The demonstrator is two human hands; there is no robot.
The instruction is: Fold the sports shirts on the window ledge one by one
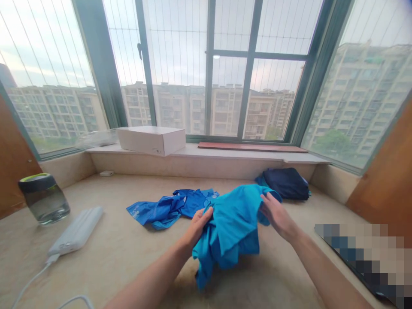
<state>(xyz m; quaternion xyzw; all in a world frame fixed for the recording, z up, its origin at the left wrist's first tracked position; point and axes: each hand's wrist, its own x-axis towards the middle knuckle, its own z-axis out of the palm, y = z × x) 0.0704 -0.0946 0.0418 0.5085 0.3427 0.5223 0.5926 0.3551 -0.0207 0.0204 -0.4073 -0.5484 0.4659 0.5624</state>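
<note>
A light blue garment (232, 223) hangs bunched between both hands above the stone surface (128, 253). My left hand (197, 226) is closed on its left side, thumb on top of the cloth. My right hand (276, 214) grips its upper right edge, fingers curled into the fabric. Behind the left hand, a darker blue garment (170, 208) lies crumpled on the surface. A folded navy garment (286, 183) rests further back on the right.
A white power bank (77, 234) with a white cable (28, 283) lies at left, next to a glass jar with a dark lid (43, 197). A white box (151, 139) and a reddish board (251, 147) sit on the window ledge. A dark object (363, 266) lies at right.
</note>
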